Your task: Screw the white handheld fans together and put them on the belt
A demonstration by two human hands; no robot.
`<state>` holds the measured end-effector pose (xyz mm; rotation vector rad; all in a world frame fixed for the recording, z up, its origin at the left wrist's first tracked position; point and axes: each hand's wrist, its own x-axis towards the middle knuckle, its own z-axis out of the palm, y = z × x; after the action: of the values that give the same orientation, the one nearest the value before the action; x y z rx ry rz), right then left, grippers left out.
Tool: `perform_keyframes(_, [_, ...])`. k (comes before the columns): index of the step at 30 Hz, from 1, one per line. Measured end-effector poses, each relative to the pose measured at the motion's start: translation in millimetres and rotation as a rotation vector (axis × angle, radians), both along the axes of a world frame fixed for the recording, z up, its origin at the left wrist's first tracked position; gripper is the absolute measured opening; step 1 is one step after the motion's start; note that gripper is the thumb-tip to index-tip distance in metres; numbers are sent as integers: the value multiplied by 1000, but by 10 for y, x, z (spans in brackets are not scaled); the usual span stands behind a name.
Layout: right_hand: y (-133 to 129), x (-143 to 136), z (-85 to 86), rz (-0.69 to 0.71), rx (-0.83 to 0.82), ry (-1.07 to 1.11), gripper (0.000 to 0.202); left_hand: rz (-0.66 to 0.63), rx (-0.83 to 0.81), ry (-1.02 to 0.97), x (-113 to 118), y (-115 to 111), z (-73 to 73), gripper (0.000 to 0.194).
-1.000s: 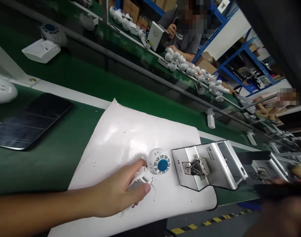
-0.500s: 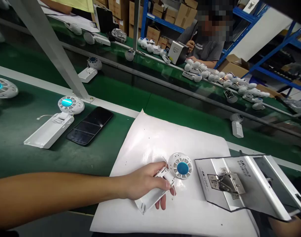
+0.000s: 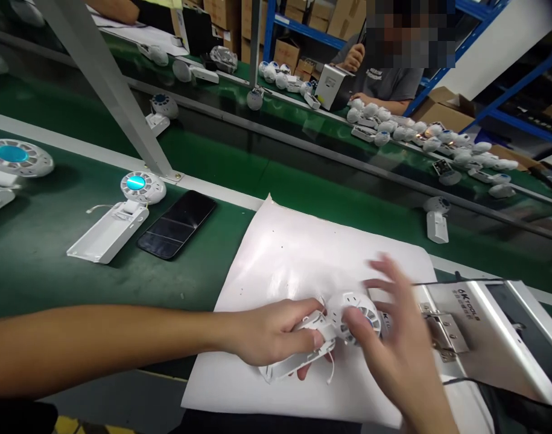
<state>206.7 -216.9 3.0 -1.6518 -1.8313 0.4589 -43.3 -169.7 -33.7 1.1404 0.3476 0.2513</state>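
Note:
My left hand (image 3: pixel 280 334) is closed around the open white handle of a small handheld fan (image 3: pixel 298 357) above a white sheet (image 3: pixel 303 253). The fan's round slotted head points to the right, and a thin loose wire hangs from the handle near my fingers. Over that head is my right hand (image 3: pixel 396 337), smeared by motion, its fingers spread and its thumb in front of the fan head. Whether the thumb presses on the head, I cannot tell. The head's blue centre is mostly hidden behind the thumb.
A silver metal device (image 3: pixel 497 337) marked 6K TOOLS stands at right, partly behind my right hand. Left are a black phone (image 3: pixel 178 224), another opened fan (image 3: pixel 108 232) and a further fan (image 3: pixel 20 158). Beyond the green belt (image 3: pixel 239 175), a co-worker (image 3: pixel 384 84) sits by many white fans.
My right hand has come in from the lower right to the fan's head. The head has tilted so its blue centre faces more to the right. The view has shifted slightly.

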Motion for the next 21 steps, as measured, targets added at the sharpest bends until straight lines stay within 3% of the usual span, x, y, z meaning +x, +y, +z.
perform_keyframes(2, [162,-208,51,89,-166,125,48,11,43,24,-48,104,29,42])
perform_keyframes(4, [293,-392,83,64,-232,179,38,23,62,66,-92,247,51,45])
perform_keyframes(9, [362,-600,-13,-120,-3,40,38,118,135,289,-173,546,77,53])
perform_keyframes(12, [344,-578,-94,-157,17,147,36,85,192,314,-190,545,94,56])
perform_keyframes(17, [368,-506,-122,-152,-151,379,38,76,211,303,-163,435,120,49])
perform_keyframes(21, [360,-513,-104,-185,-101,353,36,86,198,335,-143,438,142,51])
